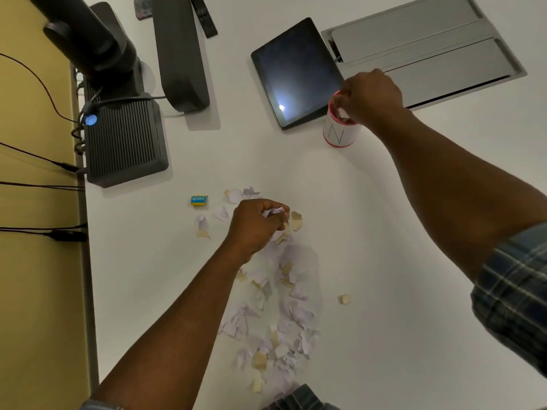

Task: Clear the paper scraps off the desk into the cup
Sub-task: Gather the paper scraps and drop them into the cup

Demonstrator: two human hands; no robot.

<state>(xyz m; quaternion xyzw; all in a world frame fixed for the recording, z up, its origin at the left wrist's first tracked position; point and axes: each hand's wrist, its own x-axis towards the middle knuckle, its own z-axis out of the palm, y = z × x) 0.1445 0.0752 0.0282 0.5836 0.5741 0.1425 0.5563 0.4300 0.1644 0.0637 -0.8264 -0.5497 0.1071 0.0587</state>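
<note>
Over the cup beside the tablet, the right hand pinched white scraps at the rim. The left hand clutched more from the paper scraps (white and tan) strewn across the surface.

A small eraser lies on the tabletop toward its left edge, just left of the scattered paper scraps. Its blue and yellow sleeve carries the brand "apsara" in white lowercase letters. The white cup with red rims, standing toward the far side of the tabletop, bears a large thin capital "N" on its side. Nothing else legible shows.
</note>
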